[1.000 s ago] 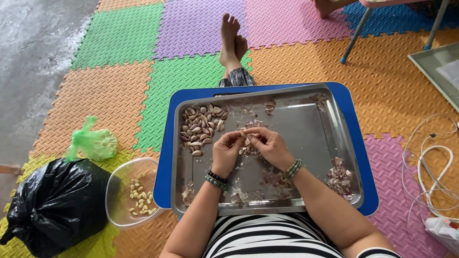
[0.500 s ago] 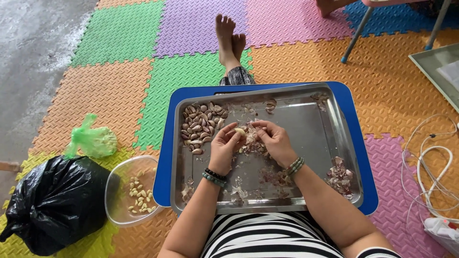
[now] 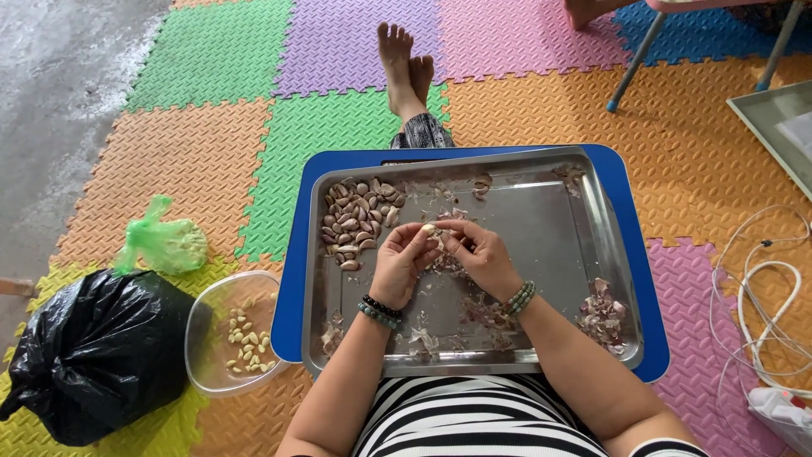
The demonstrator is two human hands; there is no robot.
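Over steel tray (image 3: 584, 254), garlic clove (image 3: 429, 229) crosswise.

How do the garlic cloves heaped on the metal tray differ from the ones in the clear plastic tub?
The cloves on the metal tray wear purplish-brown skins; the cloves in the clear tub look pale and bare. The tray heap is dense and piled; the tub's cloves lie thin and scattered. The tray heap sits near the left hand; the tub sits on the floor mat. Both are garlic cloves.

Black plastic bag (image 3: 97, 355), bulging and knotted, sits on the mat at lower left. Small green plastic bag (image 3: 165, 244), tied at top, lies just beyond it, touching or nearly so. Clear lidless plastic container (image 3: 222, 315), rounded corners, stands just right of the black bag; no labels, signs or screens visible.
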